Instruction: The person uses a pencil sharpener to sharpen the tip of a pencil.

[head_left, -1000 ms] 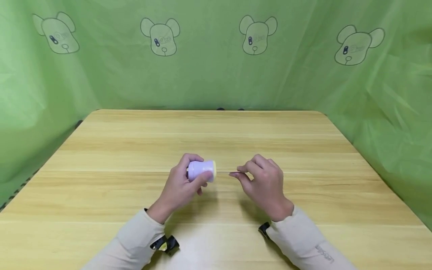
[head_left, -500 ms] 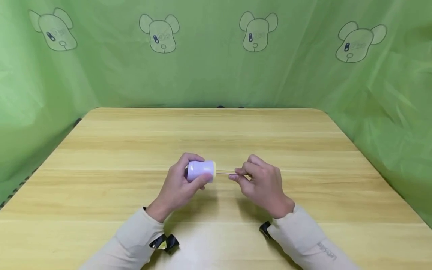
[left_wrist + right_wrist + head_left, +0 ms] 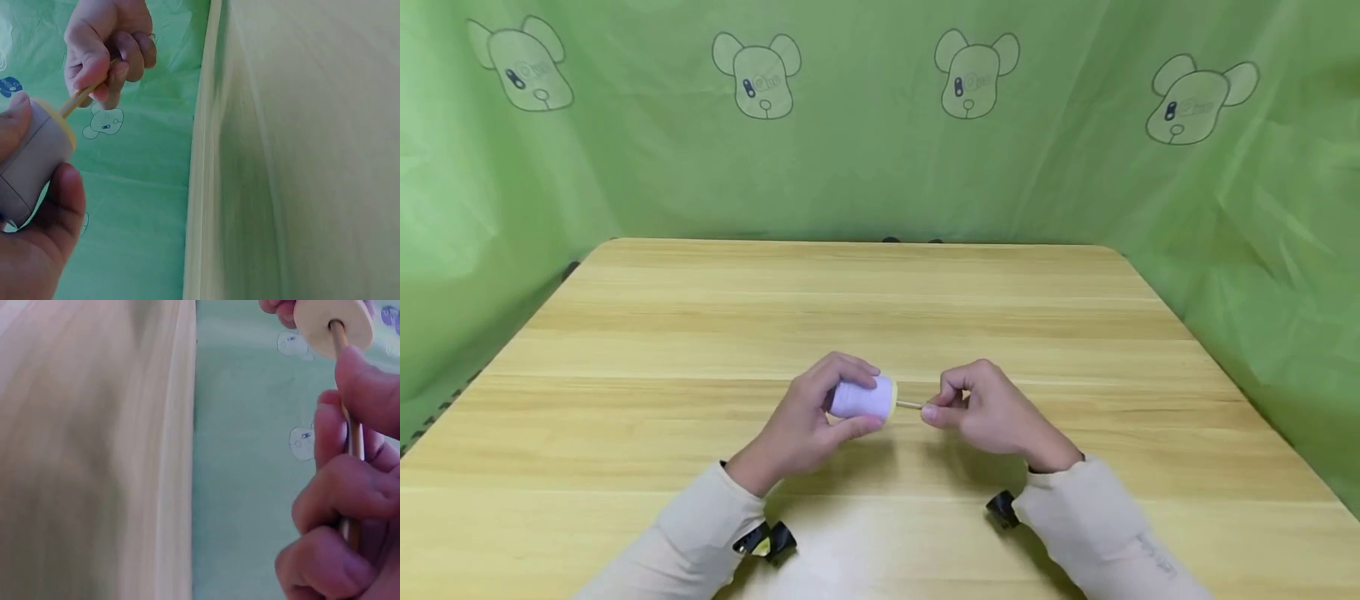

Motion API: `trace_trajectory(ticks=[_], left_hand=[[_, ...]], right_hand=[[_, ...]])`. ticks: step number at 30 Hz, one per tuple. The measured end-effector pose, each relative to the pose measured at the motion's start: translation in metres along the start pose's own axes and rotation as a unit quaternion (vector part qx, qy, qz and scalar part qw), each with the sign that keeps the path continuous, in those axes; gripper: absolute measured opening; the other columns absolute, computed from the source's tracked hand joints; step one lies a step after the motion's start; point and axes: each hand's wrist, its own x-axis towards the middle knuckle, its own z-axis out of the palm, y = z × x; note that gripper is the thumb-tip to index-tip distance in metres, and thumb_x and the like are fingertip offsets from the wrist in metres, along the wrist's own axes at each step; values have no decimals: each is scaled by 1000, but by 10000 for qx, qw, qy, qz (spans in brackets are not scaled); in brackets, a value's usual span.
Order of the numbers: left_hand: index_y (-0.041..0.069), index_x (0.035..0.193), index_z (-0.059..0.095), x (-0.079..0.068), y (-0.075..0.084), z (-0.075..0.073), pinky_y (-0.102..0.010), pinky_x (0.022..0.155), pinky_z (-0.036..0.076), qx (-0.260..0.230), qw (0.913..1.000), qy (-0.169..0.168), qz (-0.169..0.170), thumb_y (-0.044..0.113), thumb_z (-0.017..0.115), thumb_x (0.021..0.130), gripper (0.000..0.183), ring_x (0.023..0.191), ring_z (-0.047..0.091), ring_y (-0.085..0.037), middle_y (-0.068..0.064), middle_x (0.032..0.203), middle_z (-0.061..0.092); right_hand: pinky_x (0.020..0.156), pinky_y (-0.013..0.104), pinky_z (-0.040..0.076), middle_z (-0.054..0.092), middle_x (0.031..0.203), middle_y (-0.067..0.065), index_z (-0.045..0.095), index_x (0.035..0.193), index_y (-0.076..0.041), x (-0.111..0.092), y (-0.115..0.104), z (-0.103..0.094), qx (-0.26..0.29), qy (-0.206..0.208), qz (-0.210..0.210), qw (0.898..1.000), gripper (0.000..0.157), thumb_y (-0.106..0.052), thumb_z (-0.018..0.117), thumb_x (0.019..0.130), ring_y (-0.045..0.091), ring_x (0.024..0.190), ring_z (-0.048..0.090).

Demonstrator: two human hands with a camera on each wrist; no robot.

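My left hand (image 3: 805,425) grips a small lilac pencil sharpener (image 3: 862,398), held sideways above the table. Its cream end (image 3: 322,328) has a round hole and faces right. A slim wooden pencil (image 3: 354,440) sits with one end in that hole. My right hand (image 3: 988,408) pinches the pencil (image 3: 78,100) between thumb and fingers close to the hole. In the right wrist view, the other fingers curl along the pencil's length. The tip inside the sharpener is hidden.
A wood-grain table (image 3: 880,308) lies under both hands. Green curtain (image 3: 865,183) with printed bear heads hangs behind it and at its sides. Black straps with small devices (image 3: 775,542) sit at both sleeve cuffs.
The sharpener has shifted a little right and nearer to me, its open end tilting down. My right hand has turned at the wrist, with the thumb now further forward along the pencil.
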Motion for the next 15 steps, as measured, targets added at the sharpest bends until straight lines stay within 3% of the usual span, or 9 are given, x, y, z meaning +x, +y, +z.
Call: trace_trajectory(ticks=[4, 6, 9, 15], left_hand=[[6, 107, 57, 1, 2, 1, -32, 71, 56, 392, 9988, 240, -157, 3, 80, 78, 37, 95, 60, -26, -12, 114, 61], [5, 108, 58, 1, 3, 1, -31, 68, 56, 530, 9972, 433, -288, 4, 81, 78, 38, 90, 60, -24, -11, 111, 62], [5, 107, 59, 2, 3, 1, -31, 64, 55, 583, 9955, 615, -423, 7, 81, 78, 37, 84, 60, -23, -11, 106, 63], [4, 107, 59, 2, 2, 4, -30, 57, 54, 369, 9931, 858, -710, 9, 79, 81, 33, 76, 58, -22, -14, 98, 62]], right_hand=[[43, 22, 37, 66, 69, -5, 68, 71, -10, 1, 5, 5, -563, 492, -228, 9969, 15, -6, 79, 80, 8, 50, 44], [46, 23, 40, 63, 68, -9, 70, 75, -13, 2, 6, 8, -1048, 948, -509, 9887, 13, -11, 83, 77, 8, 53, 46], [51, 25, 45, 62, 73, -8, 71, 78, -12, 2, 8, 13, -1716, 1580, -1018, 9671, 19, -13, 88, 70, 8, 59, 51], [63, 35, 47, 63, 83, 1, 69, 77, -8, 4, 10, 18, -2627, 2557, -1836, 9121, 27, -12, 92, 63, 15, 67, 59]])
